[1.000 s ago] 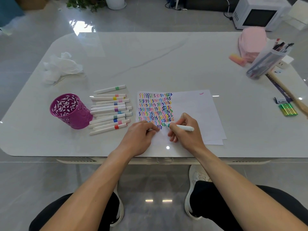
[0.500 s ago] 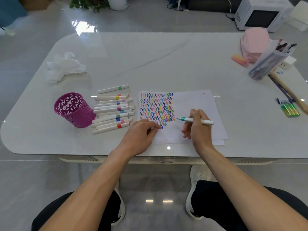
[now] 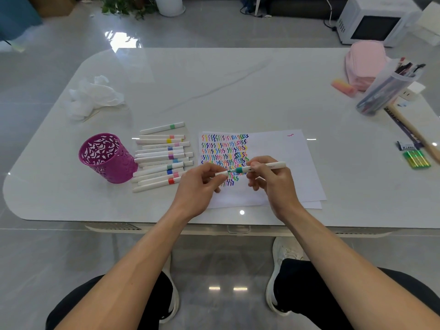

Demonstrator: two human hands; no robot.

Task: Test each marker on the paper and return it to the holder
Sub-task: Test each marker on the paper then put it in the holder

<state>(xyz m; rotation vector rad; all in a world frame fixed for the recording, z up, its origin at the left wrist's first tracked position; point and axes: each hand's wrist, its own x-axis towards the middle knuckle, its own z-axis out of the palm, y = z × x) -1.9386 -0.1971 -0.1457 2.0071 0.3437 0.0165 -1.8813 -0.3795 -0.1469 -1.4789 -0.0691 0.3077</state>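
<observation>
Over the near part of the paper (image 3: 285, 158), the left hand (image 3: 200, 184) is pinching a white cap (image 3: 221, 173) while the right hand (image 3: 273, 184) is gripping the teal marker (image 3: 269, 166), tip at the cap's mouth. Farther left, loose markers (image 3: 162, 160) are lying beside the purple holder (image 3: 107, 158).
</observation>
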